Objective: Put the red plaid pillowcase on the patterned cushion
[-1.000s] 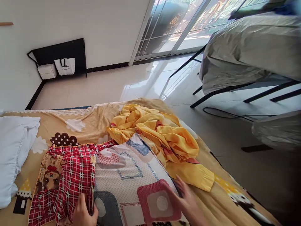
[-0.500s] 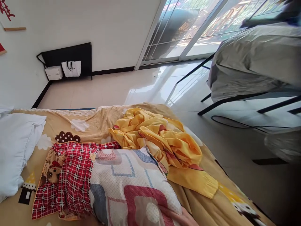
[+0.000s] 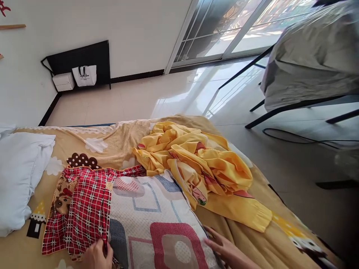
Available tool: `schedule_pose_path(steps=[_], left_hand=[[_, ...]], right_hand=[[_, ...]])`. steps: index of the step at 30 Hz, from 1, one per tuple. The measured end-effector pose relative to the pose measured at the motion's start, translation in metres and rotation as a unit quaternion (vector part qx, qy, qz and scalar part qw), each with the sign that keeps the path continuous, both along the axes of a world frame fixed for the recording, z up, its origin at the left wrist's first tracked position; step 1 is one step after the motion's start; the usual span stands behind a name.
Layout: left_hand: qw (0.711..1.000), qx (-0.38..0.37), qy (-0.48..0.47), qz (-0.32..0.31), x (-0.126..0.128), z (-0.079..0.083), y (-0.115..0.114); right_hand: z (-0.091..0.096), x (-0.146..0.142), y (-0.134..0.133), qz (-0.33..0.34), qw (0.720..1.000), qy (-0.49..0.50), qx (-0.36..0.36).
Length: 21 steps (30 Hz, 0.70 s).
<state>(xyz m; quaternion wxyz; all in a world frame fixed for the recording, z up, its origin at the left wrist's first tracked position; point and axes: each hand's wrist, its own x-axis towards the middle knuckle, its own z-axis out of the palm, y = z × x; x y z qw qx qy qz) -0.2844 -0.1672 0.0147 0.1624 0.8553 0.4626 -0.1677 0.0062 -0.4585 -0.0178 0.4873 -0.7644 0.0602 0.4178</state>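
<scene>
Since the earlier frame, the right hand (image 3: 226, 247) has shifted from atop the pillow (image 3: 157, 215) to its four o'clock edge, fingers parted against it. The left hand (image 3: 97, 256), at seven o'clock, pinches the plaid cover's (image 3: 89, 203) hem. Judgement: the pillow, at six o'clock, its nine o'clock end meeting the cover, is now better steadied. White bag (image 3: 87, 77), ten o'clock: black print, not reliably legible.

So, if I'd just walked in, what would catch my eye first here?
Probably the bright, crumpled yellow cloth, heaped on the tan blanket just beyond the patterned pillow. Next, the red plaid cloth at that pillow's left end, its near edge gripped by the left hand. The right hand is at the pillow's right side, fingers spread.
</scene>
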Motion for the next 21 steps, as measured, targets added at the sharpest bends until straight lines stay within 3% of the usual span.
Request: schedule_pose_path(steps=[3,5,7,10,12,14,18,21], left_hand=[[0.980,0.115,-0.132,-0.092,0.033,0.007,0.028],[0.968,0.152,-0.155,-0.125,0.068,0.017,0.046],[0.969,0.151,-0.130,-0.145,0.105,0.029,0.061],[0.975,0.120,-0.078,-0.172,0.148,0.043,0.076],[0.976,0.096,-0.054,-0.187,0.164,0.046,0.081],[0.977,0.081,-0.043,-0.190,0.171,0.045,0.084],[0.977,0.062,-0.067,-0.192,0.176,0.045,0.079],[0.972,0.033,-0.147,-0.182,0.182,0.051,0.056]], right_hand=[[-0.007,0.013,0.008,-0.052,0.998,-0.033,-0.020],[0.003,0.015,0.034,-0.045,0.982,-0.158,-0.092],[0.019,0.010,0.069,0.014,0.929,-0.341,-0.143],[0.039,0.000,0.133,0.217,0.834,-0.499,-0.096],[0.045,-0.005,0.174,0.329,0.806,-0.482,-0.096],[0.044,-0.009,0.209,0.395,0.792,-0.445,-0.135],[0.034,-0.029,0.248,0.475,0.769,-0.410,-0.118],[0.024,-0.047,0.262,0.489,0.760,-0.420,-0.080]])
